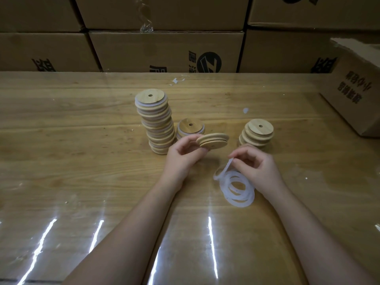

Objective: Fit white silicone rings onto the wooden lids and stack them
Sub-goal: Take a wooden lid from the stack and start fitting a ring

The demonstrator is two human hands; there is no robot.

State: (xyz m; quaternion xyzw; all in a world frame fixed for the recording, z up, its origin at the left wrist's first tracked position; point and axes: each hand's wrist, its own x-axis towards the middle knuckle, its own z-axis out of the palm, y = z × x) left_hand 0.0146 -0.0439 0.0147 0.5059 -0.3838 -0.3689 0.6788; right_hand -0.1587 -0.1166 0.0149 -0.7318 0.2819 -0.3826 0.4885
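Left hand (181, 155): grip holds wooden lid (212, 140). Right hand (255, 163), 3 o'clock of it: grip pinches white silicone ring (225, 168).

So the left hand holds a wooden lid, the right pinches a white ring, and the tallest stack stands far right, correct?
Not quite: the head view shows the tallest stack on the left of the three; the far-right stack is short. The left hand does hold a wooden lid, and the right hand does pinch a white ring.
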